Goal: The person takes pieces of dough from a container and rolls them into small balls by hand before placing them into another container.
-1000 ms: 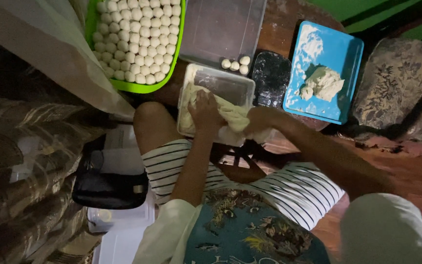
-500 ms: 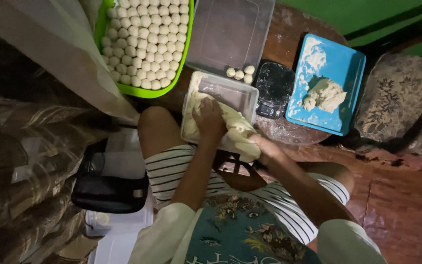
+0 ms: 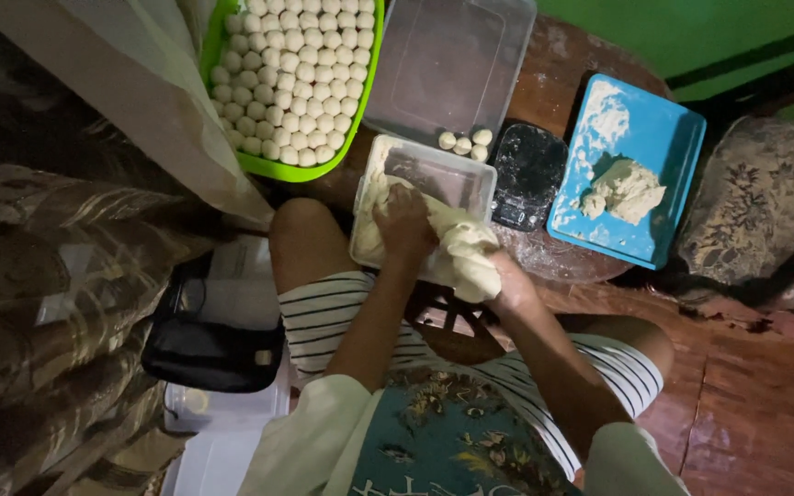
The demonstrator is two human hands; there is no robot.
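Dough (image 3: 461, 253) partly hidden under left hand (image 3: 404, 220), fingers clenched into it; right hand (image 3: 510, 287) gripping dough edge, fingertips unseen.

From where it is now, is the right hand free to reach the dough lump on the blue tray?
Probably not yet: the right hand grips the dough sheet. The path to the lump on the blue tray looks unobstructed.

Dough mass drawn over the container's near edge

Relative to the small clear container (image 3: 425, 207): the right hand (image 3: 510, 283) has withdrawn from beside its near corner to a position below it, pulling the dough (image 3: 466, 250) out across that rim; the left hand (image 3: 403, 220) has shifted further inside, pressing the dough there.
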